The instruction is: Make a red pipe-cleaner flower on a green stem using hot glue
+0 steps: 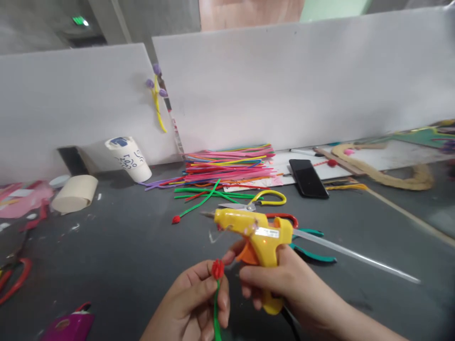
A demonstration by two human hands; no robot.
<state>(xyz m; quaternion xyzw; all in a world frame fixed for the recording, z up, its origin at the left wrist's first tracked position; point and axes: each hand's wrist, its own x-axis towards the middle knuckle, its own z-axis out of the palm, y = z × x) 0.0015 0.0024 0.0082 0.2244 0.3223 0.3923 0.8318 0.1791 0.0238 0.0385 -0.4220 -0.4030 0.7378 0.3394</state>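
Right hand [280, 284] wraps the glue gun [256, 234], finger on the orange trigger, nozzle aimed left and away from the work. Left hand [194, 305] pinches a green stem [215, 312] with a red bud [218, 268], low centre, just beside the gun. Risk: hot glue could drip on the fingers [199, 293], which sit right under the bud. The loose glue stick [355, 255] trailing from the gun may snag on the pliers [313, 255] or scissors [256, 201] on the counter [124, 255].
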